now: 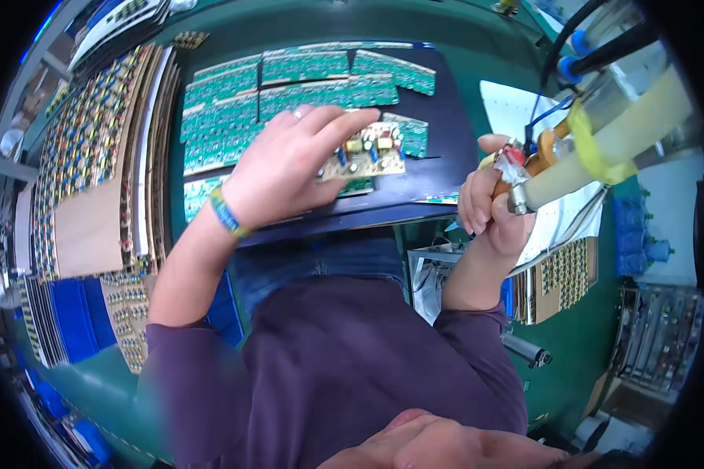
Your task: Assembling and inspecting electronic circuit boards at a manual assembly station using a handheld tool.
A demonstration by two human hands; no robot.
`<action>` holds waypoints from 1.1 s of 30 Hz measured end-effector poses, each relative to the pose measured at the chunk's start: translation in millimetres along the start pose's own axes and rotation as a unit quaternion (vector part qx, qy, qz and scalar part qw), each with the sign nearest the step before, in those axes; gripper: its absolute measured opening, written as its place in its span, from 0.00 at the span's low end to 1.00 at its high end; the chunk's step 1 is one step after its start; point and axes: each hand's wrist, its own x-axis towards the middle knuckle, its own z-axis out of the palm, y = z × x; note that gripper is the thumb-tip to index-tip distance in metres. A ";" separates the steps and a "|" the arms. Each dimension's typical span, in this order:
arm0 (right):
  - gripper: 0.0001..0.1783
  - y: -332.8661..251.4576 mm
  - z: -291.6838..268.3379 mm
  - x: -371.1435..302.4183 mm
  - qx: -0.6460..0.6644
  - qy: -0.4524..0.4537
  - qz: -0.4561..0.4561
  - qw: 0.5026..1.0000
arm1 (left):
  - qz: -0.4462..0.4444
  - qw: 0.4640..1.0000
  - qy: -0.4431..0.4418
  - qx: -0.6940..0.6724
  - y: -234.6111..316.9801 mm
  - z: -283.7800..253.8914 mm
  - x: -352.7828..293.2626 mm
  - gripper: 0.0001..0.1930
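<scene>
My left hand (285, 156), with a blue and yellow wristband, grips a small circuit board (383, 162) by its edges. Capacitors and other parts stand up on its tan face. Beneath it, several green circuit boards (305, 69) lie in rows on a dark blue sheet (455, 141). To the right, my right hand (489, 205) is wrapped round a hand tool (541, 160) with an orange-brown body and a metal tip, possibly a glue gun. A thick cream-coloured tube (618, 129) with yellow tape runs up and right from it. Part of the tool is hidden by my fingers.
Stacked cardboard layers (94, 227) with rows of populated boards stand at the left. A white sheet (508, 109) lies under the tool. More boards in cardboard (567, 273) rest at the lower right, near a metal cylinder (528, 349). Dark cables hang at the upper right.
</scene>
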 end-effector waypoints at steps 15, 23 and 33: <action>0.38 40.9 88.6 56.1 0.099 -0.137 0.031 0.985 | -0.123 0.986 -0.032 -0.105 17.0 8.2 -127.3 0.38; 0.38 48.7 96.1 55.8 0.110 -0.173 0.034 0.978 | -0.113 0.985 -0.016 -0.131 12.7 4.1 -133.8 0.38; 0.32 54.4 91.2 53.7 0.110 -0.172 0.047 0.978 | -0.111 0.988 0.005 -0.107 13.9 2.9 -126.2 0.38</action>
